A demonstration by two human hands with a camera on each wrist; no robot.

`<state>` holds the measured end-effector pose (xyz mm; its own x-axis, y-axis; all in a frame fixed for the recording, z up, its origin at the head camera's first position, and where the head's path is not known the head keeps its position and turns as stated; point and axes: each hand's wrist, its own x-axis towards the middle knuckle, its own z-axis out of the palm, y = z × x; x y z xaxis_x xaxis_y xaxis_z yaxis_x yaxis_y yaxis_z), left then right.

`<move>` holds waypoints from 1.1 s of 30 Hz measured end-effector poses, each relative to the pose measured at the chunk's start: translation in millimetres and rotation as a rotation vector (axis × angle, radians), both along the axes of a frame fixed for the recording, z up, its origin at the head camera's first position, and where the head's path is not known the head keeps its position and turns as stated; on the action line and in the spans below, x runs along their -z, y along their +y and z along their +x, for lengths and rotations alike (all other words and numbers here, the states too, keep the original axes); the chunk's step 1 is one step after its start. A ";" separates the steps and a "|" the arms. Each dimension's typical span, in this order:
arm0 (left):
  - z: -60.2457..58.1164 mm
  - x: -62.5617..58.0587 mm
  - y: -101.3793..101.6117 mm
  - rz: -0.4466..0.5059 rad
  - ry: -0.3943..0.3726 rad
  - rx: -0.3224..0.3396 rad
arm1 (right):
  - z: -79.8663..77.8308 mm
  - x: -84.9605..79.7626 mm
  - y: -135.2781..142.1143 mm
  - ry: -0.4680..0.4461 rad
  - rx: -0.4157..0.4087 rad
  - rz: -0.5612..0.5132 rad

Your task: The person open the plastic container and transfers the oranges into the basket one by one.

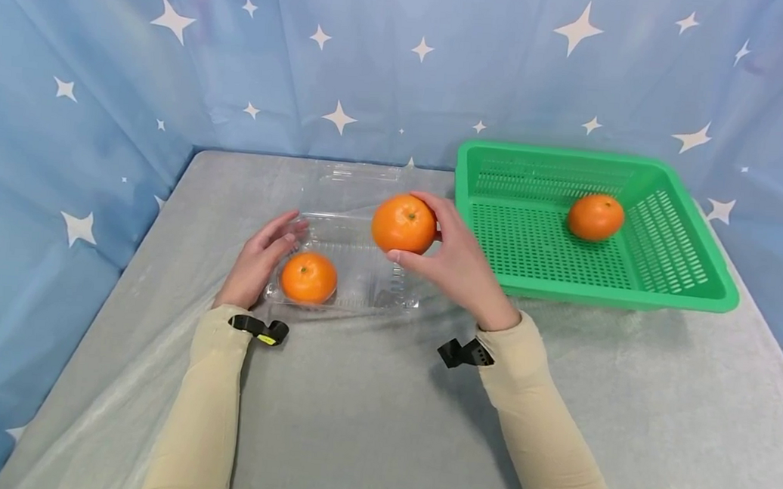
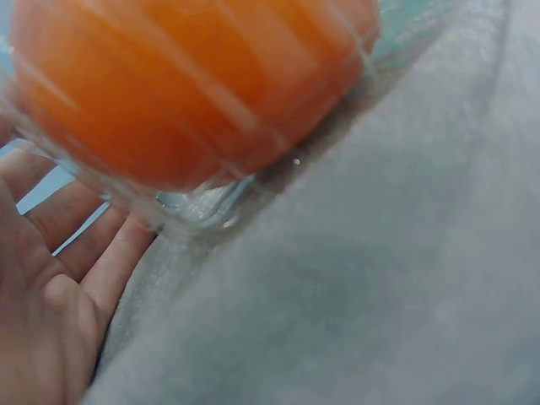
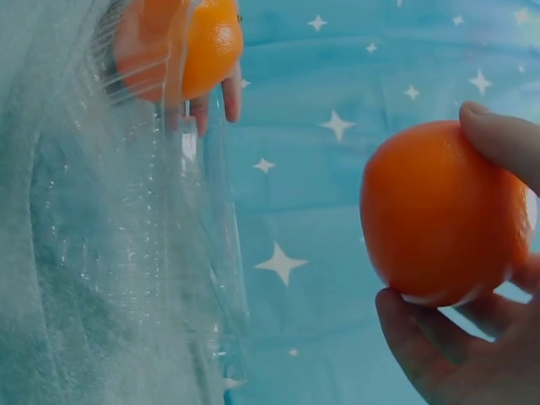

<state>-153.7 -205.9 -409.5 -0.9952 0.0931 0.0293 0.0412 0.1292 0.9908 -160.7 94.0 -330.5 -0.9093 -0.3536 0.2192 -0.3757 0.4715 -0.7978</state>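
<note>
In the head view my right hand [image 1: 457,260] grips an orange [image 1: 403,223] between thumb and fingers, held above the right part of a clear plastic container [image 1: 362,273]. The right wrist view shows this same orange [image 3: 443,215] in the fingers, apart from the container wall. A second orange [image 1: 309,277] sits in the left part of the container. Beside the container's left side is my left hand [image 1: 258,262], its fingers loosely extended along the wall. Up close in the left wrist view, the orange [image 2: 194,84] shows through clear plastic next to the open palm [image 2: 42,295].
A green plastic basket [image 1: 620,297] stands at the right, with one orange [image 1: 596,217] inside. The container's clear lid [image 1: 351,185] lies folded back behind it. A grey cloth [image 1: 365,424] covers the table, and a blue star-patterned curtain [image 1: 376,69] hangs behind.
</note>
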 end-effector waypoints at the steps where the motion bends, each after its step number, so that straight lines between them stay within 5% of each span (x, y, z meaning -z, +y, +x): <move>1: -0.3 0.0 -0.1 0.002 0.000 0.000 | -0.2 -0.4 0.7 -0.003 0.000 -0.006; 33: -1.0 1.0 -0.8 0.040 0.011 0.001 | -3.5 -19.7 31.8 -0.058 0.121 0.000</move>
